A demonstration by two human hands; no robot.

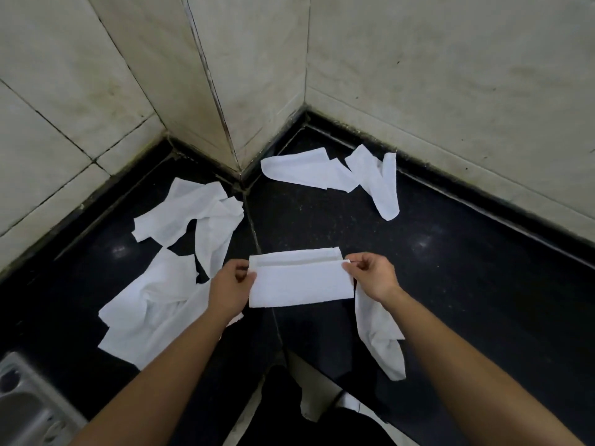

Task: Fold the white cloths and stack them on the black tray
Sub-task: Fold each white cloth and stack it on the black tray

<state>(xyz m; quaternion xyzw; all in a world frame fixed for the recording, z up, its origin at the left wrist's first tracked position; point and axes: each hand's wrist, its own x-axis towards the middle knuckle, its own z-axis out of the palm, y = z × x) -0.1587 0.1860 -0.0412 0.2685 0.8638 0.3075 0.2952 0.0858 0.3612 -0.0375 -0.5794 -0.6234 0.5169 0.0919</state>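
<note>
Two hands and bare forearms show; rest of person is out of frame. Steel sink (22,403) at bottom-left is cut off by frame edge. Left cloth pile (154,304) overlaps itself, so count can't be told, & left forearm covers its near corner. Loose cloth (381,339) runs under right wrist, top end hidden.

Folded white cloth (299,283) is at mid-counter btwn the hands: neat rectangle w/ a narrow strip of lower layer showing along far edge. Left hand (230,284) pinches its far-left corner, thumb vs fingers; right hand (370,276) pinches far-right corner likewise.

Black stone counter (467,278) is hemmed at back by tiled walls (450,75), w/ jutting wall corner (238,162). Crumpled cloths (199,217) lie left of that corner, back cloths (309,170) to its right. Widest open counter is right of right hand.
</note>
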